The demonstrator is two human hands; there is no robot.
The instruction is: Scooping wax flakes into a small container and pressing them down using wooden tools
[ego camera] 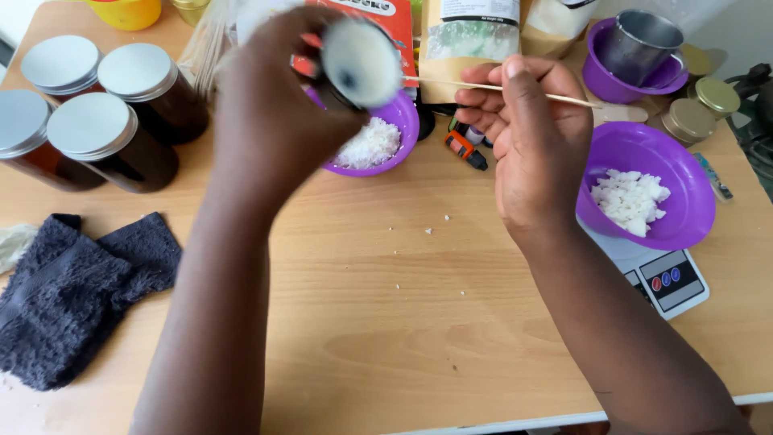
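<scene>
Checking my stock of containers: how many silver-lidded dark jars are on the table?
4, clustered at the table's far left: two behind, two in front. More may be hidden off-frame.

One head-worn camera looks steeply down from close above the wooden table (386, 322), facing its far edge; the forearms rise from the near edge toward mid-table

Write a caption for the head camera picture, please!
Left hand tilts a jar while right hand holds a thin stick.
</scene>
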